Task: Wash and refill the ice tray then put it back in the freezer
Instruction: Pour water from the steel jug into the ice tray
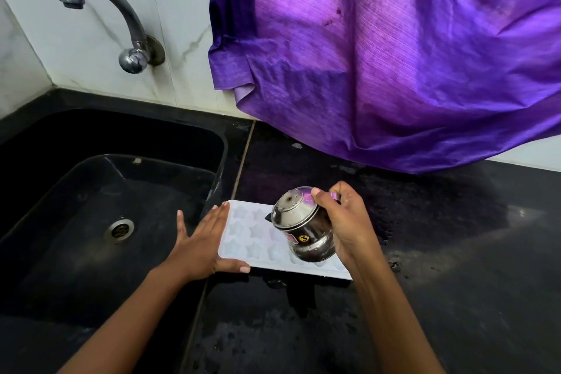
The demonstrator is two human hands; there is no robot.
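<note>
A white ice tray with star-shaped cells lies flat on the black counter, just right of the sink. My left hand rests against the tray's left end, fingers straight, thumb along the near edge. My right hand grips a small steel pot and holds it tilted over the right half of the tray, mouth down toward the cells. The pot hides part of the tray.
A black sink with a steel drain lies to the left, a steel tap on the tiled wall above it. A purple curtain hangs over the wet black counter at the back right.
</note>
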